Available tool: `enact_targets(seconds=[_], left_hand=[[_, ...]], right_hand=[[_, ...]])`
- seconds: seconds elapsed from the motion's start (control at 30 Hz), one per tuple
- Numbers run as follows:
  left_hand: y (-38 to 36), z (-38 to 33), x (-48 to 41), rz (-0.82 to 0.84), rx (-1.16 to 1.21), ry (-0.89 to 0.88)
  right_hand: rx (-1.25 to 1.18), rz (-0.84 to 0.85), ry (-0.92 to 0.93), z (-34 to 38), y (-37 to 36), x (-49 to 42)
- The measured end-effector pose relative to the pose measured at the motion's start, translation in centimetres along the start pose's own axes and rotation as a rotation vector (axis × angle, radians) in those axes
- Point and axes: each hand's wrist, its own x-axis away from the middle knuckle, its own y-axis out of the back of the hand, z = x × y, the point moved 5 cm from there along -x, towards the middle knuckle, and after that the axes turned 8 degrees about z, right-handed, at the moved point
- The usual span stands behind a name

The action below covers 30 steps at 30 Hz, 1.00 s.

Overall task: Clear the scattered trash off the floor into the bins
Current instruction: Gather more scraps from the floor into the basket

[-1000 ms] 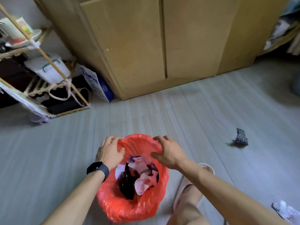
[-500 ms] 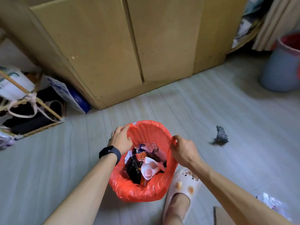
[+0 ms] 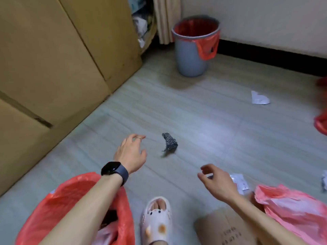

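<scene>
Both hands are held out over the floor [image 3: 194, 114], nothing gripped in either. The left hand [image 3: 130, 152], watch [image 3: 115, 171] on the wrist, is spread loosely. A crumpled dark speckled wrapper [image 3: 169, 143] is seen lying just to its right, not touched. The right hand [image 3: 217, 181] is kept relaxed, fingers loosely curled, with a silvery wrapper [image 3: 240, 181] just to its right. A red-lined bin [image 3: 70, 200] is parked under the left forearm. Well ahead of both hands a grey bin [image 3: 190, 55] is stood, and a white paper scrap [image 3: 260, 99] is left far beyond the right hand.
</scene>
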Motion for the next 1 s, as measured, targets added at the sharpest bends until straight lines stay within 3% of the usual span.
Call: enact_targets(seconds=[0.17, 0.43, 0.57, 0.73, 1.0], left_hand=[[-10.0, -6.9, -7.9, 0.264, -0.230, -0.108], [-19.5, -6.6, -13.0, 0.352, -0.292, -0.133], [-19.8, -6.8, -11.5, 0.214, -0.205, -0.179], [-20.0, -7.4, -8.7, 0.282, -0.201, -0.170], [-14.3, -9.2, -1.8, 0.160, 0.247, -0.126]], right_hand=[[0.284, -0.130, -0.282, -13.4, 1.5, -2.1], [0.105, -0.244, -0.458, -17.5, -1.1, -5.9], [0.083, -0.223, -0.450, -17.4, -1.4, -6.0], [0.134, -0.236, -0.404, -16.6, -1.1, -5.0], [-0.123, -0.158, -0.186, -11.9, 0.3, -0.5]])
